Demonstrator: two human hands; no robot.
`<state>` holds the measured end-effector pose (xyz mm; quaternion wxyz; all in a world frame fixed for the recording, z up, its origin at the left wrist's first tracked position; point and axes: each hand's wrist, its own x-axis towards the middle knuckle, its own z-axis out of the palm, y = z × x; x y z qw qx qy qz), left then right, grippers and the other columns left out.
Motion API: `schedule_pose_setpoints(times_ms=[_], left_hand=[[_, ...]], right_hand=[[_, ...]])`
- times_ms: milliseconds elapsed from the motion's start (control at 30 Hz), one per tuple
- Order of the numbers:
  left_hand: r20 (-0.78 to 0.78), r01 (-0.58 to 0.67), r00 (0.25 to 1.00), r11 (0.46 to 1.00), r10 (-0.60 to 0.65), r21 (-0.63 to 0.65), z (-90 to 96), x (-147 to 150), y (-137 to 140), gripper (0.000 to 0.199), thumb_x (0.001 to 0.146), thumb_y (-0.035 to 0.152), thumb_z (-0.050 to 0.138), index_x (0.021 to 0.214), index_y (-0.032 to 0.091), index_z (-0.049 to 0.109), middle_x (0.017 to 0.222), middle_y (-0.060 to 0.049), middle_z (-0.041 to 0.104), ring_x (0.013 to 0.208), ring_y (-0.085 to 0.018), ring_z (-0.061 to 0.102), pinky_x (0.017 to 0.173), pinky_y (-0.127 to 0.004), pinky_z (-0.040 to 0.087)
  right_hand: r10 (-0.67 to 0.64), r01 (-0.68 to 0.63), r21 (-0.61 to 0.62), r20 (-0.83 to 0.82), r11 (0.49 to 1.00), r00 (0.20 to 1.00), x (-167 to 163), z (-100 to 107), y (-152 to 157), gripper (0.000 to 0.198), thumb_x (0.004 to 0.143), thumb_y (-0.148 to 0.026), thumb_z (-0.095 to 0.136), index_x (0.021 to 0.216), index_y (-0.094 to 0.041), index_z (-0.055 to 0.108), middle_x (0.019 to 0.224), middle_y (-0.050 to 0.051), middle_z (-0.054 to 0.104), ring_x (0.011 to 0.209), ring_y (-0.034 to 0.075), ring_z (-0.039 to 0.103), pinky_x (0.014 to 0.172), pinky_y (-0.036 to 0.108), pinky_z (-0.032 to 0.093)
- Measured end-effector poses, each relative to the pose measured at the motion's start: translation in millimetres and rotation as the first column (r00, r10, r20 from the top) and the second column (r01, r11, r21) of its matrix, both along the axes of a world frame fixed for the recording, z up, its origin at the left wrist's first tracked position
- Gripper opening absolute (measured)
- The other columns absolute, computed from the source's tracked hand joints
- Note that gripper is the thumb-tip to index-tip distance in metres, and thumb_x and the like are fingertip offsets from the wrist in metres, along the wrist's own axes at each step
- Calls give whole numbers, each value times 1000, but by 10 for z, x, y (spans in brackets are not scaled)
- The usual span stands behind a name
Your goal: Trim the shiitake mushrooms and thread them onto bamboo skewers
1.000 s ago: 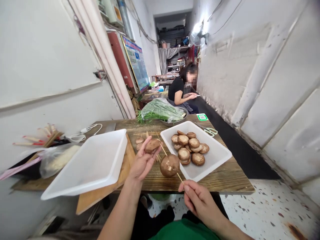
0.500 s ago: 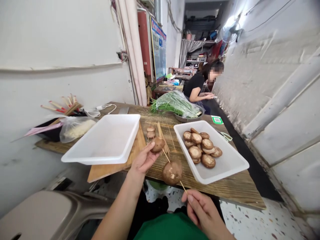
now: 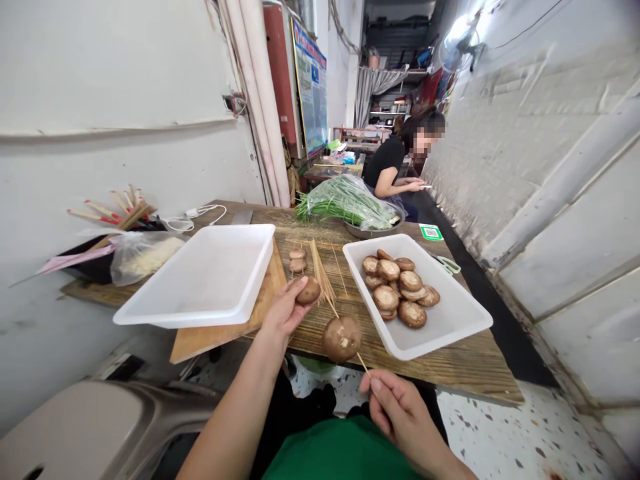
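Observation:
Between the thumb and fingers of my left hand (image 3: 286,307) is a brown mushroom (image 3: 309,291). My right hand (image 3: 397,403) pinches the lower end of a thin wooden skewer (image 3: 363,364). Another mushroom (image 3: 342,339) is threaded on that skewer, and the skewer's upper end points toward the mushroom in my left hand. Whether the tip touches it I cannot tell. Behind my left hand lie mushrooms on skewers (image 3: 298,260), beside a bundle of loose skewers (image 3: 321,275). To the right, a white tray (image 3: 453,339) holds several mushrooms (image 3: 395,283).
Another white tray (image 3: 197,319) stands at left, partly on a wooden board (image 3: 213,343). Green stalks in a plastic bag (image 3: 347,200) rest in a metal bowl (image 3: 373,232). Scissors (image 3: 449,265) lie right of the mushroom tray. A seated person (image 3: 395,167) holds a phone beyond the table.
The view has shifted slightly. My left hand with its mushroom has drawn a little away from the skewered mushroom; my right hand keeps its pinch on the skewer.

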<state>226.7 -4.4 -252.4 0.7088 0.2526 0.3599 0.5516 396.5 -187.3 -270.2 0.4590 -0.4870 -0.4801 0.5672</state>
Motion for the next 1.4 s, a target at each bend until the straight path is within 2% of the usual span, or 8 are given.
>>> schedule_pose_setpoints(times_ms=[67, 167, 367, 667, 800, 867, 967, 1400], left_hand=[[-333, -17, 941, 991, 61, 134, -70, -3, 65, 35, 61, 21, 73, 92, 18, 58, 85, -5, 64, 83, -21, 61, 78, -39, 48], [-730, 67, 651, 943, 205, 325, -170, -32, 123, 43, 52, 25, 77, 92, 18, 63, 92, -7, 65, 95, -28, 56, 88, -41, 39], [-868, 200, 416, 903, 273, 379, -336, -87, 164, 36, 57, 28, 72, 90, 17, 64, 94, -11, 63, 96, -30, 54, 89, -40, 33], [-576, -57, 714, 852, 399, 520, -251, -138, 12, 28, 61, 26, 72, 86, 18, 66, 109, -11, 59, 119, -29, 40, 103, -36, 24], [-189, 71, 981, 993, -52, 94, -51, 33, -320, 38, 74, 44, 60, 100, 17, 59, 105, -12, 63, 104, -25, 56, 90, -40, 42], [70, 278, 959, 957, -273, -85, 22, 125, -473, 41, 75, 49, 57, 97, 14, 58, 100, -13, 65, 97, -26, 60, 83, -41, 48], [221, 321, 930, 940, -292, -111, 81, 214, -635, 33, 77, 41, 59, 95, 14, 58, 100, -12, 65, 98, -25, 61, 85, -40, 48], [119, 300, 948, 953, -294, -39, 126, 335, -812, 22, 73, 18, 65, 94, 15, 57, 96, -8, 65, 91, -21, 62, 84, -41, 51]], right_hand=[[-56, 55, -10, -20, 998, 998, -2, -71, 26, 40, 85, -54, 43, 84, -16, 53, 41, -10, 34, 35, 4, 22, 35, 16, 16], [-102, 101, -22, -57, 995, 993, -18, -154, 60, 39, 85, -54, 43, 85, -16, 53, 41, -10, 35, 34, 4, 20, 33, 16, 14], [-124, 124, -7, -92, 992, 988, -73, -150, 99, 38, 85, -53, 44, 85, -16, 51, 42, -11, 34, 35, 3, 21, 34, 15, 15], [-144, 149, 21, -155, 989, 977, -191, -84, 187, 34, 86, -50, 44, 87, -16, 49, 43, -11, 35, 35, 3, 21, 33, 15, 15], [-111, 116, 26, -146, 993, 983, -250, -89, 160, 35, 87, -50, 43, 85, -16, 50, 42, -11, 35, 35, 3, 21, 33, 16, 15], [-73, 78, 29, -142, 997, 987, -271, -83, 143, 35, 87, -50, 43, 85, -16, 51, 42, -11, 35, 35, 3, 21, 34, 16, 16], [-36, 41, 34, -140, 999, 990, -284, -69, 129, 35, 87, -50, 42, 85, -16, 51, 43, -11, 35, 35, 4, 22, 35, 16, 17], [-111, 112, 43, -17, 993, 994, -264, 3, 86, 40, 84, -53, 43, 83, -14, 54, 44, -9, 33, 39, 5, 26, 39, 18, 19]])
